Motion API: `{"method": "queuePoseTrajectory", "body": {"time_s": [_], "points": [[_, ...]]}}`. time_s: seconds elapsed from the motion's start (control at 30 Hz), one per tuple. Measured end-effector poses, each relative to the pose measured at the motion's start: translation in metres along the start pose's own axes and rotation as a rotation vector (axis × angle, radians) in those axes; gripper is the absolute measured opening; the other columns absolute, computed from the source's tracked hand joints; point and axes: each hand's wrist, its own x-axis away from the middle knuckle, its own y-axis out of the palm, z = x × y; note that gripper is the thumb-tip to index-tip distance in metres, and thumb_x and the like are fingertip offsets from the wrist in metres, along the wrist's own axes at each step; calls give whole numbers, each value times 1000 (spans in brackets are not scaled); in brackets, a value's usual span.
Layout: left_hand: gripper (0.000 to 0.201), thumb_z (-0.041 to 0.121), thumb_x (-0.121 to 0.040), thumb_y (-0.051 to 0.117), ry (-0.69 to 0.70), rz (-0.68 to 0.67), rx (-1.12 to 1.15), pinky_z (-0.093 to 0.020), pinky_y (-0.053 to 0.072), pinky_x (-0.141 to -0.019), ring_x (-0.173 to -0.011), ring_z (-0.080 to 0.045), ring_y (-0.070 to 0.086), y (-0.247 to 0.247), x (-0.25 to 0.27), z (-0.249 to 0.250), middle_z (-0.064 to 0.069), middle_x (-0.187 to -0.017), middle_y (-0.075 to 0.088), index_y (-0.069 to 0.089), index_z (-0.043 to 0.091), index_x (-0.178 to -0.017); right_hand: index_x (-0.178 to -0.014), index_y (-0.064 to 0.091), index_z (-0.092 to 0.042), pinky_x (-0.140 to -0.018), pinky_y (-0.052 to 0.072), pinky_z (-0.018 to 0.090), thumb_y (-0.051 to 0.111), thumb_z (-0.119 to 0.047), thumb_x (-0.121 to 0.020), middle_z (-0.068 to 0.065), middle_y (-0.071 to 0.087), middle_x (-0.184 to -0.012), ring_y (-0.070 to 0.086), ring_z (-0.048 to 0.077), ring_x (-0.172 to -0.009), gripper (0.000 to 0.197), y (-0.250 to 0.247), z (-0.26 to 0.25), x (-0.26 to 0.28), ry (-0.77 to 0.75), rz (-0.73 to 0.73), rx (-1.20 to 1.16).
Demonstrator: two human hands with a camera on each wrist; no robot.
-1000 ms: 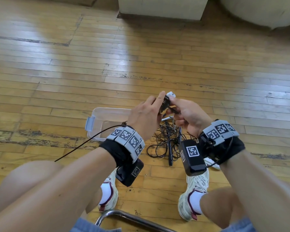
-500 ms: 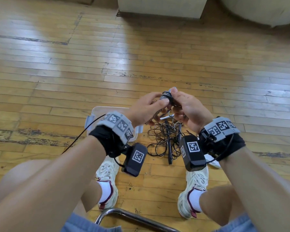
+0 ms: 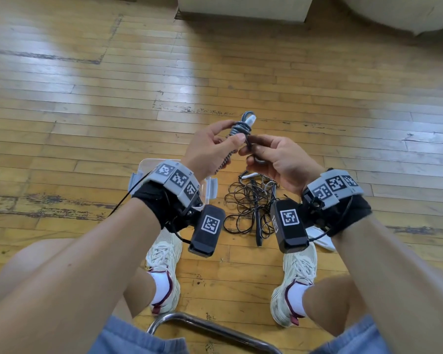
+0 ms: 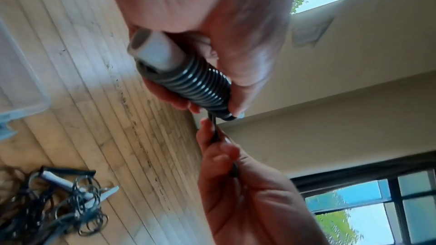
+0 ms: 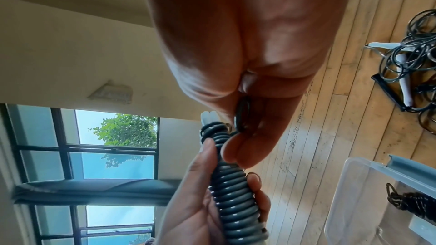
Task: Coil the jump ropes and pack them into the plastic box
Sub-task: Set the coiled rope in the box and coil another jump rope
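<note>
rope [image 3: 241, 127] nearly wound around its handles, held above the box [image 3: 149, 166]: left hand [image 3: 210, 149] grips the bundle, right hand [image 3: 274, 155] pinches the loose end. one coil [image 5: 410, 205] already boxed; a tangle [image 3: 251, 200] beside the box remains.

We're seeing bright daylight coming from the windows [image 5: 94, 156], glaring in patches on the wooden floor [image 3: 87, 103]. Wrist views are blurring close up, edges bending.

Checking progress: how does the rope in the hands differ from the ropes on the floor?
The held rope is wound tightly around its handles, gripped by the left hand and right hand; the floor ropes lie loose, tangled and untouched. Both have dark cord and white handles.
</note>
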Motion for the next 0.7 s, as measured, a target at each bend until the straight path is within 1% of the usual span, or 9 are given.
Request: {"method": "queuePoseTrajectory", "body": {"time_s": [0.07, 0.13, 0.23, 0.37, 0.47, 0.53, 0.57, 0.63, 0.7], "points": [[43, 28, -90, 74, 68, 72, -137, -35, 56, -63, -65, -16, 61, -4, -1, -2, -5, -86, 71, 62, 25, -131, -117, 62, -2, -63, 58, 24, 44, -1, -103, 8, 68, -91, 63, 10, -65, 22, 3, -1, 0, 6, -14, 39], [42, 36, -87, 75, 163, 108, -398, -39, 59, -73, -73, -14, 63, -6, -1, -4, 4, -88, 68, 62, 33, -126, -121, 56, 0, -59, 56, 24, 46, -1, -103, 9, 65, -90, 61, 10, -62, 21, 6, -2, -1, 14, 6, 47], [40, 37, -86, 73, 270, 113, -716, -40, 56, -75, -79, -18, 62, -4, 5, -5, 9, -88, 64, 56, 35, -122, -122, 47, -3, -53, 53, 24, 47, -2, -103, 10, 61, -85, 56, 11, -57, 19, 10, 0, -4, 47, 60, 49], [43, 36, -82, 75, 278, 110, -777, -37, 53, -72, -79, -21, 61, -2, 6, -7, 7, -87, 63, 53, 32, -118, -111, 52, -6, -56, 52, 24, 47, -3, -103, 9, 62, -84, 55, 12, -60, 10, 11, 2, -2, 38, 66, 198], [47, 34, -79, 77, 261, 105, -792, -35, 50, -73, -82, -21, 61, -1, 5, -9, 6, -89, 63, 55, 28, -120, -104, 57, -7, -69, 56, 31, 51, -3, -101, 12, 65, -89, 60, 15, -68, 9, 9, 5, -2, 5, 56, 281], [48, 35, -78, 79, 254, 102, -812, -33, 47, -77, -90, -20, 60, -1, 5, -12, 5, -99, 66, 58, 26, -121, -104, 60, -8, -79, 57, 37, 58, -6, -99, 13, 65, -94, 61, 15, -71, 6, 9, 8, -2, -11, 26, 301], [49, 35, -78, 79, 258, 96, -827, -33, 46, -79, -94, -20, 60, 0, 5, -13, 4, -104, 67, 60, 25, -121, -106, 61, -6, -80, 57, 37, 62, -9, -96, 12, 65, -94, 61, 15, -71, 10, 9, 9, -2, -24, 17, 331], [49, 36, -77, 79, 273, 86, -868, -34, 46, -80, -96, -22, 60, 2, 5, -16, 2, -107, 66, 60, 25, -121, -110, 60, -2, -73, 56, 34, 70, -16, -92, 10, 65, -87, 62, 15, -69, 25, 9, 11, -2, -53, 30, 437], [51, 38, -78, 79, 277, 88, -909, -35, 46, -79, -96, -22, 58, 5, 6, -16, 2, -107, 64, 58, 26, -123, -113, 58, 0, -66, 55, 31, 71, -23, -92, 9, 65, -82, 62, 16, -66, 34, 10, 14, -3, -77, 61, 503]]}}
